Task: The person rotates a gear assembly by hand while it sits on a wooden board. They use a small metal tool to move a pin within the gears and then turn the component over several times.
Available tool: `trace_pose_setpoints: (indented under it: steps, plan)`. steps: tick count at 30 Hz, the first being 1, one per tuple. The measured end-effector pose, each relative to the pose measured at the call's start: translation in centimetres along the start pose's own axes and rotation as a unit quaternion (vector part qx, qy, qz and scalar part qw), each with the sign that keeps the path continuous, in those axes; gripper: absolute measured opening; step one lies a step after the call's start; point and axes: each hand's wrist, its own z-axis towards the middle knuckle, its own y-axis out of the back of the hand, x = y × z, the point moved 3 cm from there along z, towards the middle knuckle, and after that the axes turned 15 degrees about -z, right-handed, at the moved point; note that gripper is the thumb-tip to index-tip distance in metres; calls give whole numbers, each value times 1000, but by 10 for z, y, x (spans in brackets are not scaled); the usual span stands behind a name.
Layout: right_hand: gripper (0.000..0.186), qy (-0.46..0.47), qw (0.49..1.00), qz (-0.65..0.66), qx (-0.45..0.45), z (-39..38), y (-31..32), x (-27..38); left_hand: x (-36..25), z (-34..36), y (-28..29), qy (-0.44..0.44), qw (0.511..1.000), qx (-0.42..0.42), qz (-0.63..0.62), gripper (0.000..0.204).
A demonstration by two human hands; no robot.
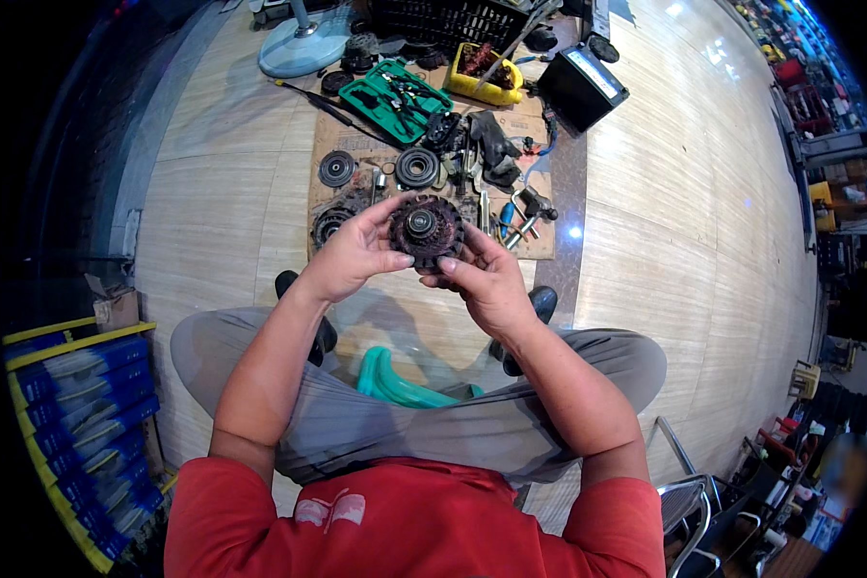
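Observation:
Both hands hold a dark, round alternator rotor (443, 234) with a toothed rim and a shaft end facing up. My left hand (356, 252) grips its left side, thumb on the near rim. My right hand (496, 289) closes on its lower right side, with the thumb on top and the fingers partly hidden beneath. Just beyond lie a round black pulley-like part (416, 168), a flat black disc (337, 169) and a dark ring-shaped housing (329, 225). They rest on a cardboard sheet (539, 249).
Right of the rotor lie a blue-handled tool (507, 218) and a metal clamp-like tool (524, 231). Farther back are an open green tool case (376, 89), a yellow container (496, 93), a black battery (580, 89) and a round stand base (303, 46). A green stool (395, 383) shows between my legs.

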Motion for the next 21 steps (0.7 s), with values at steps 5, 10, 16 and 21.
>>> trace_pose_setpoints:
  steps: [5, 10, 16, 21]
  plan:
    - [50, 12, 999, 35, 29, 0, 0, 2, 1, -1, 3, -26, 1000, 9, -7, 86]
    - [48, 8, 995, 76, 59, 2, 4, 0, -3, -2, -2, -25, 1000, -9, 14, 87]
    - [48, -1, 994, 91, 68, 4, 2, -2, -7, -5, -6, -28, 998, -30, 42, 86]
    - [48, -8, 994, 77, 71, 5, 2, -5, -7, -7, -4, -40, 997, -42, 54, 85]
